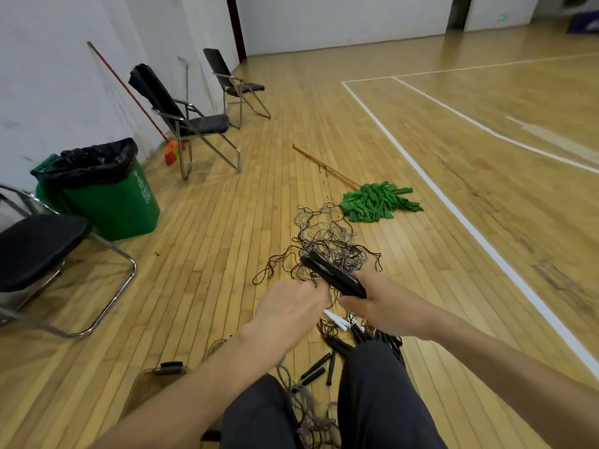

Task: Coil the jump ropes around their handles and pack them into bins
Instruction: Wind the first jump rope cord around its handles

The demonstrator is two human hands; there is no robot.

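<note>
My right hand (pixel 379 304) grips a pair of black jump rope handles (pixel 330 273) that point up and to the left. My left hand (pixel 288 307) is closed on the thin dark cord just left of the handles. A tangled heap of dark and grey ropes (pixel 327 241) lies on the wooden floor beyond my hands. More black handles (pixel 319 367) and a white handle (pixel 337 320) lie on the floor between my knees. A clear plastic bin (pixel 147 384) with a black latch stands at lower left, partly hidden by my left forearm.
A green mop (pixel 377 200) with a wooden pole lies past the rope heap. A green trash can (pixel 103 189) with a black liner stands at left. Folding chairs stand at the left edge (pixel 39 251) and along the wall (pixel 191 121). White court lines run along the right.
</note>
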